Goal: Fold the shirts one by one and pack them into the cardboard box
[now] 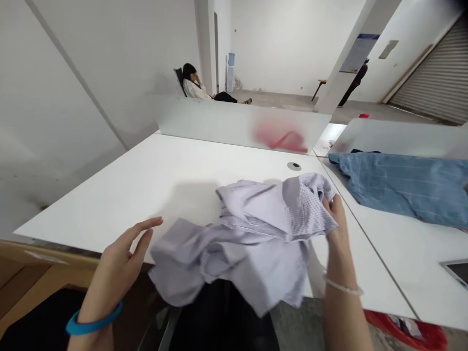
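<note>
A crumpled pale lilac striped shirt point(252, 234) lies on the near corner of a white table point(164, 175), part of it hanging over the front edge. My right hand point(336, 222) grips the shirt's right side, fingers closed on a fold of fabric; a thin white bracelet sits on that wrist. My left hand point(122, 256) hovers just left of the shirt, fingers stretched out and apart, holding nothing; a blue band is on that wrist.
A blue striped shirt point(402, 185) lies on the adjoining white table at right. A frosted divider point(234, 124) with something red behind it lines the table's far edge. A person sits in a chair point(193, 85) far back; another stands by a pillar. A red bin point(413, 331) stands below right.
</note>
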